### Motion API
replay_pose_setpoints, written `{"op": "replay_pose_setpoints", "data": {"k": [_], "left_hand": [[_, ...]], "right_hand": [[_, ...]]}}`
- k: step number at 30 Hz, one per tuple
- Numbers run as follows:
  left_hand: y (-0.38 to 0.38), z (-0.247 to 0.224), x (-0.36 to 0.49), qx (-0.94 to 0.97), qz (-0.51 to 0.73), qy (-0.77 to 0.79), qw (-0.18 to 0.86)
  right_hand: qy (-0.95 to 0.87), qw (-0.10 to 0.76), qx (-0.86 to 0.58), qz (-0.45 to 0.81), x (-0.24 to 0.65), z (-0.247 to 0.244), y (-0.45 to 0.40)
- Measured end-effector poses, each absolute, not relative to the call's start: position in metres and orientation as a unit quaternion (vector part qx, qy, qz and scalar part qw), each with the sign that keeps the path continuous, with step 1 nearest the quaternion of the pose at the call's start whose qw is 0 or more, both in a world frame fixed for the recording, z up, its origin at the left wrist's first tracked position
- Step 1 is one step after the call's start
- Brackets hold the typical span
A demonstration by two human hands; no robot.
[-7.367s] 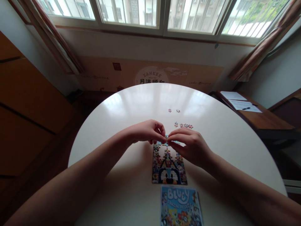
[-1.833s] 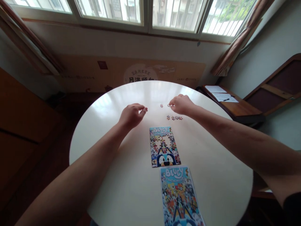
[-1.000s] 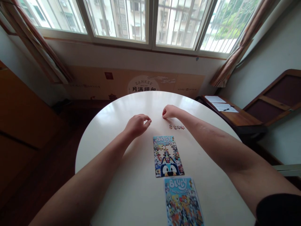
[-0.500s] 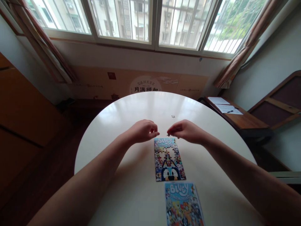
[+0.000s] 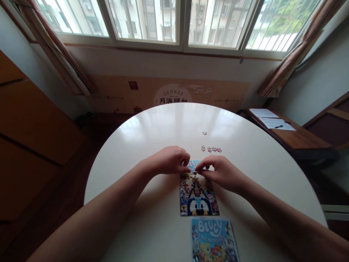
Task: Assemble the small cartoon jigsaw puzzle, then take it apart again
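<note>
A partly filled Bluey jigsaw puzzle (image 5: 199, 205) lies flat on the white table, with a gap in its upper middle. Over that gap, my right hand (image 5: 222, 171) pinches a small puzzle piece (image 5: 195, 173) between thumb and fingertips. My left hand (image 5: 174, 161) is at the puzzle's upper left edge, fingers loosely curled and thumb apart from them, with nothing visible in it. Both hands cover parts of the puzzle's top. Below the puzzle lies a Bluey picture card (image 5: 214, 240), cut off by the lower frame edge.
Several loose puzzle pieces (image 5: 214, 149) lie in a row beyond my right hand, with a single piece (image 5: 204, 133) farther back. The round white table (image 5: 131, 140) faces a window. A wooden side table (image 5: 289, 137) with papers and a pen stands at right.
Both hands have moved nearer, from beyond the puzzle's top edge to over its upper part, the right one carrying the piece. The row of loose pieces behind it has come into view.
</note>
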State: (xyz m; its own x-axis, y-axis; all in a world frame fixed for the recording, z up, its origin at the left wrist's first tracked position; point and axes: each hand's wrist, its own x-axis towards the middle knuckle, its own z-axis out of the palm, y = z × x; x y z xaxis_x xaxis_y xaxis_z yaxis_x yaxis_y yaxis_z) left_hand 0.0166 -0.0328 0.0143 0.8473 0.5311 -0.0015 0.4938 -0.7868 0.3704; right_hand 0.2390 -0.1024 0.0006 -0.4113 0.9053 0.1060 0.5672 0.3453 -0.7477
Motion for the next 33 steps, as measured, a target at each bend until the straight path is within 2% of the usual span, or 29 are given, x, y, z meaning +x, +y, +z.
{"op": "replay_pose_setpoints", "data": {"k": [8, 14, 19, 25, 33], "left_hand": [[-0.033, 0.014, 0.018, 0.945, 0.041, 0.271, 0.181], [-0.033, 0.016, 0.019, 0.943, 0.032, 0.274, 0.186], [-0.034, 0.018, 0.019, 0.941, 0.03, 0.272, 0.199], [-0.036, 0.019, 0.02, 0.938, 0.029, 0.279, 0.201], [-0.037, 0.016, 0.024, 0.933, 0.03, 0.301, 0.194]], "right_hand": [[-0.75, 0.261, -0.495, 0.353, 0.234, -0.005, -0.103], [-0.781, 0.245, -0.517, 0.25, 0.234, -0.006, -0.104], [-0.821, 0.257, -0.473, 0.191, 0.242, -0.005, -0.102], [-0.879, 0.206, -0.394, 0.174, 0.253, -0.004, -0.1], [-0.901, 0.162, -0.374, 0.149, 0.253, 0.0, -0.099]]}}
